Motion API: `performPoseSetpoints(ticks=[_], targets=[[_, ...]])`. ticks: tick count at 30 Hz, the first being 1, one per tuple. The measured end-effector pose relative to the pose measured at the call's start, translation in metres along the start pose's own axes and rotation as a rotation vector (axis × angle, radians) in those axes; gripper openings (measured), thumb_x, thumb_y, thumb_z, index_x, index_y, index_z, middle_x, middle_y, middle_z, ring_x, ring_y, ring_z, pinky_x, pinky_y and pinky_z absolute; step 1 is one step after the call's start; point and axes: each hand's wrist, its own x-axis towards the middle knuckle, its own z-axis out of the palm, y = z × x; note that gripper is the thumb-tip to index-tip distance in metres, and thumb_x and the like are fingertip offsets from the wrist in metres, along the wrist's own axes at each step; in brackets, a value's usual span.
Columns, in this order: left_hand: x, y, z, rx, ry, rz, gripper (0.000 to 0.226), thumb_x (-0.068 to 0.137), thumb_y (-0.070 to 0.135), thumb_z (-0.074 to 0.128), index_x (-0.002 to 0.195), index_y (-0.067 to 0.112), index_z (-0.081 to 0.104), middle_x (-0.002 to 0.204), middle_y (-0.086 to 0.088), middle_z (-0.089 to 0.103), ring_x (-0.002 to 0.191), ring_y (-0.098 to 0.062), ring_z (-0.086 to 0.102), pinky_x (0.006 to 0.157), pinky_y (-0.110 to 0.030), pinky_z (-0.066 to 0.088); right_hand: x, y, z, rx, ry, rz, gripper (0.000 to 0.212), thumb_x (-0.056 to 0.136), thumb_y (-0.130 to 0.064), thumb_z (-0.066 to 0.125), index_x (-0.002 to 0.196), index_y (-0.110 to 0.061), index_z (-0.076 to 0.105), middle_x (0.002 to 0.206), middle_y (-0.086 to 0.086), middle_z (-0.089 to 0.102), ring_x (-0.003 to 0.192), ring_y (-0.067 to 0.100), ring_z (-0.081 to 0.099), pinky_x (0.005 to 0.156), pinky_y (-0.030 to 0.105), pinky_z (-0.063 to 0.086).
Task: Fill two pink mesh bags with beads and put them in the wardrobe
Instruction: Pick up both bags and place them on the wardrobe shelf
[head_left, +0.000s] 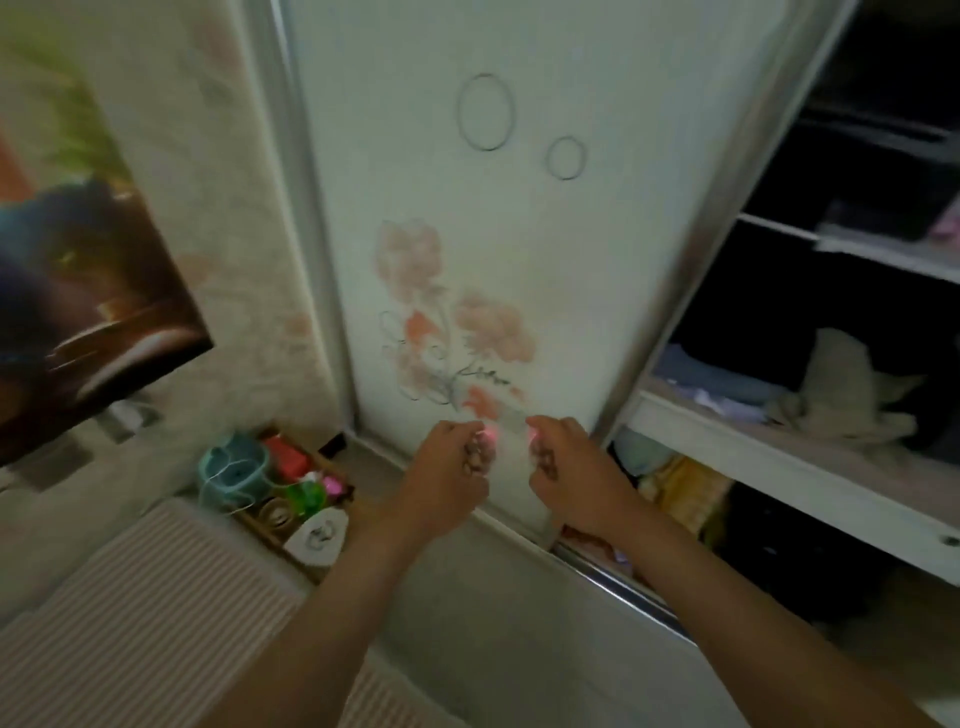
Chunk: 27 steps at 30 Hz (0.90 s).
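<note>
- Pink mesh bag (506, 449) – held up betw. both hands, right in front of the wardrobe door (467, 234); blurry, can't tell if it's one bag or two.
- Left hand (452, 467) fist curled, pinching a pink top corner; right hand (561, 462) same on the other side.
- Looks sheer, floppy, light; beads inside prob. shift and sag.
- Best held by the drawstring top, mouth kept up.
- Open shelf (779, 452) just to the right, w/ folded clothes.

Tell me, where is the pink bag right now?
The pink mesh bag is stretched between the left hand and right hand, low in the middle, in front of the flowered wardrobe door.
</note>
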Motion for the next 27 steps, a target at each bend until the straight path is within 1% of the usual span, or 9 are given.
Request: performPoseSetpoints(ticks=[3,5,9,11,15,19,21,25,27], targets=[[0.031,0.040,0.037,-0.032,-0.135,0.083,0.029,0.065,0.000,0.057,0.087,0.017,0.059,0.080,-0.007,0.059,0.068,-0.013,0.054,0.060,-0.025,0.043,-0.024,0.039,-0.045,-0.020,0.118,0.101,0.059,0.090,-0.017,0.062,0.146,-0.018,0.044,0.117,0.006,0.051,0.101,0.025,0.058,0.091,0.035,0.049],[0.049,0.072,0.068,-0.027,-0.171,0.152,0.031,0.067,0.005,0.057,0.090,0.026,0.059,0.083,-0.006,0.061,0.075,-0.022,0.060,0.062,-0.029,0.047,-0.044,0.069,-0.073,-0.043,0.194,0.185,0.056,0.090,-0.018,0.062,0.144,-0.019,0.046,0.116,0.008,0.052,0.102,0.027,0.057,0.088,0.036,0.048],[0.079,0.139,0.141,0.015,-0.279,0.247,0.050,0.083,0.009,0.065,0.131,0.022,0.055,0.129,0.000,0.049,0.116,-0.023,0.052,0.083,-0.018,0.038,-0.087,0.138,-0.121,-0.077,0.257,0.366,0.062,0.090,-0.024,0.063,0.148,-0.020,0.041,0.123,0.011,0.051,0.109,0.032,0.056,0.093,0.040,0.049],[0.096,0.166,0.184,0.023,-0.312,0.268,0.054,0.085,0.009,0.066,0.136,0.019,0.050,0.140,-0.005,0.045,0.124,-0.023,0.048,0.088,-0.015,0.032,-0.109,0.177,-0.141,-0.064,0.289,0.435,0.063,0.090,-0.026,0.061,0.149,-0.019,0.041,0.125,0.012,0.051,0.112,0.032,0.056,0.096,0.039,0.048],[0.128,0.217,0.274,0.039,-0.382,0.345,0.047,0.087,0.002,0.063,0.131,0.013,0.053,0.122,0.004,0.045,0.105,-0.011,0.047,0.069,0.004,0.030,-0.143,0.262,-0.180,-0.066,0.313,0.545,0.063,0.091,-0.022,0.060,0.149,-0.018,0.039,0.124,0.012,0.050,0.111,0.033,0.056,0.097,0.038,0.047],[0.159,0.266,0.364,0.073,-0.491,0.351,0.037,0.077,-0.010,0.056,0.098,0.020,0.057,0.097,-0.005,0.055,0.083,-0.015,0.055,0.068,-0.010,0.040,-0.171,0.342,-0.220,-0.049,0.330,0.618,0.064,0.089,-0.015,0.061,0.149,-0.016,0.039,0.125,0.011,0.050,0.110,0.032,0.056,0.095,0.036,0.046],[0.170,0.288,0.401,0.079,-0.521,0.335,0.042,0.073,-0.002,0.057,0.102,0.028,0.057,0.105,-0.001,0.055,0.091,-0.015,0.057,0.077,-0.014,0.043,-0.182,0.379,-0.240,-0.047,0.320,0.656,0.065,0.088,-0.015,0.061,0.149,-0.016,0.039,0.123,0.011,0.050,0.110,0.033,0.055,0.095,0.037,0.046],[0.188,0.330,0.457,0.083,-0.584,0.374,0.040,0.075,-0.004,0.056,0.101,0.027,0.058,0.098,0.008,0.053,0.080,-0.001,0.054,0.072,-0.008,0.042,-0.192,0.444,-0.271,-0.006,0.335,0.738,0.067,0.085,-0.015,0.059,0.148,-0.015,0.039,0.123,0.011,0.052,0.115,0.034,0.053,0.100,0.037,0.045],[0.201,0.343,0.485,0.094,-0.582,0.408,0.040,0.078,0.001,0.058,0.108,0.028,0.059,0.102,0.014,0.050,0.091,-0.006,0.055,0.079,-0.016,0.044,-0.193,0.471,-0.278,0.012,0.324,0.793,0.065,0.086,-0.014,0.058,0.149,-0.016,0.039,0.125,0.011,0.051,0.114,0.033,0.055,0.100,0.036,0.045]])
